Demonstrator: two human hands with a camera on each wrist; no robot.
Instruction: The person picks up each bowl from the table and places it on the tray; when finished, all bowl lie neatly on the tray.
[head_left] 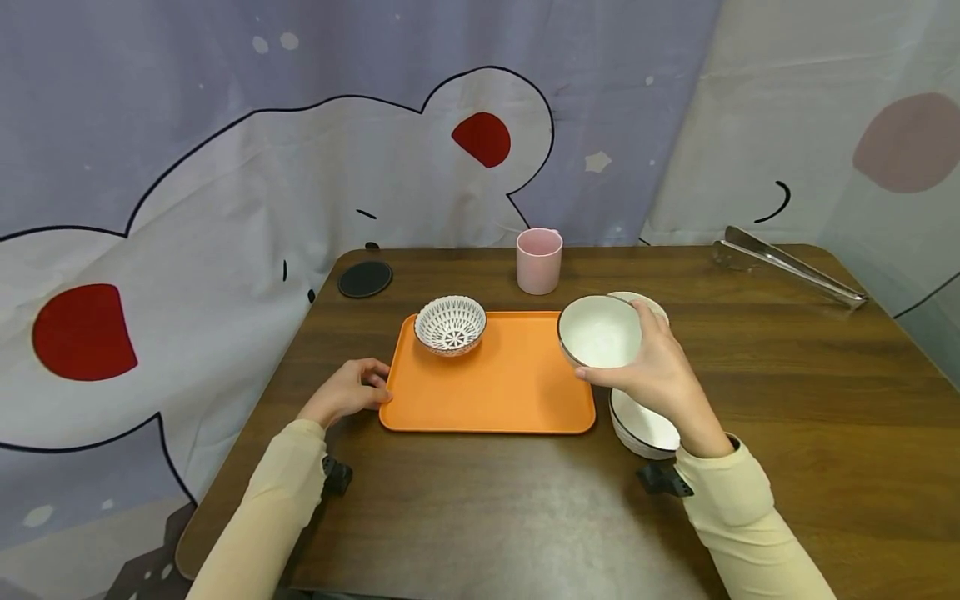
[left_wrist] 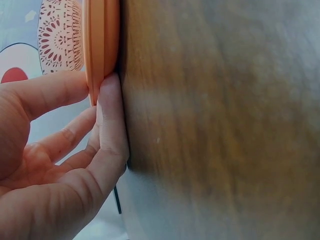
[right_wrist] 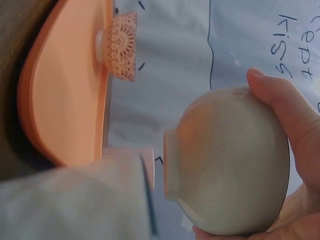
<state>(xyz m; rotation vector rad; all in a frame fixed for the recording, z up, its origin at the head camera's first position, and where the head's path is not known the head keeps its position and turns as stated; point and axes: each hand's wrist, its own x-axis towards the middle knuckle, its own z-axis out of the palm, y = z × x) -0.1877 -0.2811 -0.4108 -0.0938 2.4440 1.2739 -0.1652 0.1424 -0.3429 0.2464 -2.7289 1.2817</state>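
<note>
in the head view, the left hand [head_left: 352,390] pinches the left edge of the orange tray [head_left: 487,383], which lies on the bench [head_left: 480,517], and the patterned bowl [head_left: 450,325] stands at the tray's far left corner. the right hand [head_left: 663,367], well apart from the left, grips the plain bowl [head_left: 598,332] over the tray's right edge, mouth upward. just right of the tray sits the dark-rimmed bowl [head_left: 643,427]; a pale round piece [head_left: 652,303] behind the fingers is too covered to name. the pink mug [head_left: 538,262] is behind the tray. with the plain bowl straddling the edge, coming straight down could land its foot on the raised rim and tip it, and a low swing of the wrist could knock the dark-rimmed bowl

in the left wrist view, one digit lies over the tray's rim and another is tucked beneath it. a sharp lift or tug there would probably make the patterned bowl slide or tilt, as nothing is seen bracing it

in the right wrist view, the thumb and fingers clasp opposite sides of the plain bowl, its foot clear of the tray. the wall looks smooth and rounded, so a loosened grasp might let it slip
</note>
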